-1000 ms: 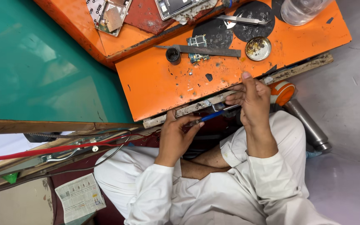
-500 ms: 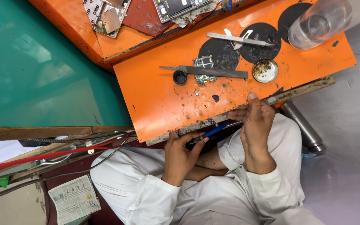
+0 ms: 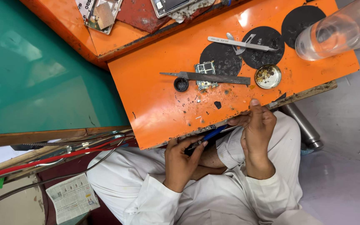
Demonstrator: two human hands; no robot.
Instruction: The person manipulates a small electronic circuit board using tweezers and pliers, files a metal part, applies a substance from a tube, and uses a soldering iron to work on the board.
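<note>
My left hand (image 3: pixel 181 159) is below the front edge of the orange table (image 3: pixel 159 100), fingers closed on a thin blue-handled tool (image 3: pixel 213 132) that runs toward my right hand. My right hand (image 3: pixel 257 133) is curled just under the same edge, thumb touching the rim; what it holds is hidden. On the table top lie a small green circuit board (image 3: pixel 206 75), a long grey metal file (image 3: pixel 213 77) and a small black cap (image 3: pixel 181 84).
Metal tweezers (image 3: pixel 240 43) lie on black round pads (image 3: pixel 263 41). A small round tin (image 3: pixel 268 76) and a clear plastic bottle (image 3: pixel 334 29) sit at the right. Phone parts (image 3: pixel 98 12) lie on the upper ledge. Cables (image 3: pixel 55 156) and a folded newspaper (image 3: pixel 71 198) are at left.
The view has shifted so the table sits lower and closer. My right hand slid down from the table's edge to just beneath it; an orange object beside it is gone from view.
</note>
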